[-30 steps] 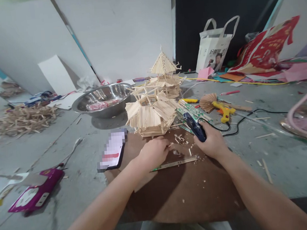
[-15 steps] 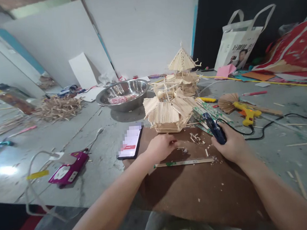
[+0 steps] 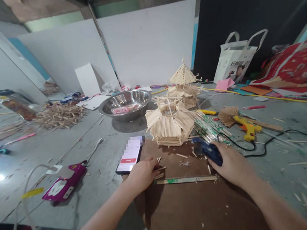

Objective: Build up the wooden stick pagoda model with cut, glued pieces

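Head view: the person's left hand (image 3: 142,173) lay on the near left corner of a brown board (image 3: 200,207), fingers curled in and pinched together on a few short wooden sticks (image 3: 160,169) that poked out toward the right. The right hand (image 3: 233,166) rested on the board's right side, clamped around a blue glue gun (image 3: 208,151) whose nozzle pointed left and away from the body. A black cord (image 3: 262,148) ran off from it across the grey table (image 3: 100,183). Between the two hands, a long chopstick (image 3: 186,179) lay flat on the board, its left end just beside the left hand's fingertips. Small offcuts were scattered across the board near it.

Beyond the hands, at the board's far edge, stood a stick pagoda model (image 3: 170,124) with sloping roofs. A second, taller stick tower (image 3: 184,80) stood behind it. A bundle of wrapped chopsticks (image 3: 210,126) lay to the model's right, just beyond the blue glue gun. A yellow glue gun (image 3: 247,128) and a fan of sticks (image 3: 225,111) sat farther right.

A phone (image 3: 130,155) lay face up just beyond the left hand, touching the board's left corner. A steel bowl (image 3: 126,102) stood farther back, a magenta device (image 3: 64,177) with a white cable lay well to the left, and a loose heap of sticks (image 3: 60,115) was spread at the far left. A white tote bag (image 3: 235,60) leaned against the dark panel at the back.
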A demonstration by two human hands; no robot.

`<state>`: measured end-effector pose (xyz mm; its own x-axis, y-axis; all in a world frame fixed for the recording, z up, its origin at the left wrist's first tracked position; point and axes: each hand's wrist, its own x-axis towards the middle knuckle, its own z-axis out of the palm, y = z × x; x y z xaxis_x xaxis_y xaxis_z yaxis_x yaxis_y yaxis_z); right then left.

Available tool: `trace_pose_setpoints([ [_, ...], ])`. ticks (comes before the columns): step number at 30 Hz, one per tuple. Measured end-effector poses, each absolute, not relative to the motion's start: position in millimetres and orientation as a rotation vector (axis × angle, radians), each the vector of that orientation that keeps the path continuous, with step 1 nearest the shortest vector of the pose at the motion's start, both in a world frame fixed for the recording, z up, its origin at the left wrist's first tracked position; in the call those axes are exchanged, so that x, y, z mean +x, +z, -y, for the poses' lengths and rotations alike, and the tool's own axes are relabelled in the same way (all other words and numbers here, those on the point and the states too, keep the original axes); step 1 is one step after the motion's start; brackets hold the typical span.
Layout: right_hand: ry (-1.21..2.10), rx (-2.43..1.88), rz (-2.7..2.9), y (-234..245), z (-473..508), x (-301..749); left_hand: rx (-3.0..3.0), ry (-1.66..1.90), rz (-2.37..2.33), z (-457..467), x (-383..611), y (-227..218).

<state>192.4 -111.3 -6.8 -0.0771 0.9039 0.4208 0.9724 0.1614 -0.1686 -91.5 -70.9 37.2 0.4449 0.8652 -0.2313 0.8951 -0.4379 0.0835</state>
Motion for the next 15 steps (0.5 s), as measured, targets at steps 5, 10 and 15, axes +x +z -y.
trace_pose_setpoints([
  [5, -0.152, -1.822, 2.148, -8, 111, 187, 2.504, -0.263, -1.509, 65, -92, 38],
  [10, -0.151, -1.877, 2.201, -11, 111, 185, 2.512, -0.28, -1.491, 60, -93, 35],
  [15, -0.098, -1.893, 2.257, -15, 112, 185, 2.484, -0.207, -1.444, 60, -94, 35],
])
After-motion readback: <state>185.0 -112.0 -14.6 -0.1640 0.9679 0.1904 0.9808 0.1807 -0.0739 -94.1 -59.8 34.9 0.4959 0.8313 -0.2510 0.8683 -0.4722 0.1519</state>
